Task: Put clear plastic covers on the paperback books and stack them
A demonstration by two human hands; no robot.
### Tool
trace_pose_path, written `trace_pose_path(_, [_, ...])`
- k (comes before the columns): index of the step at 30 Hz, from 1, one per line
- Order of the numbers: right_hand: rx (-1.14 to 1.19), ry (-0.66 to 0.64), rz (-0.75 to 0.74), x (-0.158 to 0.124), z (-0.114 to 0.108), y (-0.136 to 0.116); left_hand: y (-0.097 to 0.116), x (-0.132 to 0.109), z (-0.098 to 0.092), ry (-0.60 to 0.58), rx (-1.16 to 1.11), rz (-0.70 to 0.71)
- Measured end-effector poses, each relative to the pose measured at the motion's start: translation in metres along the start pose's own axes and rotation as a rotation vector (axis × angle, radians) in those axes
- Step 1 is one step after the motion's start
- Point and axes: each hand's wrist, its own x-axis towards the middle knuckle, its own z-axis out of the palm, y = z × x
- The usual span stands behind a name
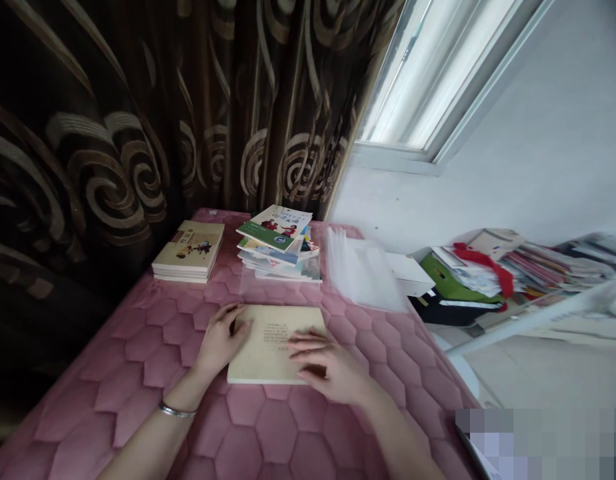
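Note:
A cream-coloured book (275,333) lies flat on the pink quilted surface (153,373), back cover up with a small block of print. My left hand (221,341) rests on its left edge, fingers curled over the corner. My right hand (325,365) lies flat on the book's lower right part, fingers stretched out and pointing left. A silver bangle (175,410) sits on my left wrist.
Behind the book stand a neat stack of beige books (191,251) and a loose pile of colourful books (281,243). Clear plastic sleeves (361,270) lie to the right. A dark patterned curtain (113,133) hangs behind. Piles of books and papers (513,267) fill the right side.

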Motion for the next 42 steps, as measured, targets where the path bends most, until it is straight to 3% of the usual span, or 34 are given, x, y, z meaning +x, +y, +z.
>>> trace_pose_path(9, [-0.067,0.038,0.000,-0.001,0.000,-0.007,-0.003,0.000,0.001,-0.006,-0.004,0.001])
trace_pose_path(19, [0.024,0.112,-0.077,-0.002,0.001,-0.006,-0.004,0.001,0.000,-0.015,-0.037,-0.011])
trace_pose_path(24, [-0.066,0.262,0.014,-0.004,0.002,-0.003,0.007,0.001,-0.011,0.055,-0.204,-0.058])
trace_pose_path(29, [-0.224,0.526,0.122,-0.002,0.005,0.006,0.018,-0.008,-0.021,0.062,-0.448,-0.088])
trace_pose_path(34, [-0.509,0.625,0.112,0.007,0.005,0.003,0.020,-0.009,-0.017,0.010,-0.365,-0.095])
trace_pose_path(37, [-0.650,0.614,0.036,0.016,0.000,-0.013,0.017,-0.005,-0.013,0.036,-0.372,-0.164])
trace_pose_path(42, [-0.708,0.406,-0.118,0.048,0.005,-0.043,0.010,0.003,-0.008,0.028,-0.506,-0.234])
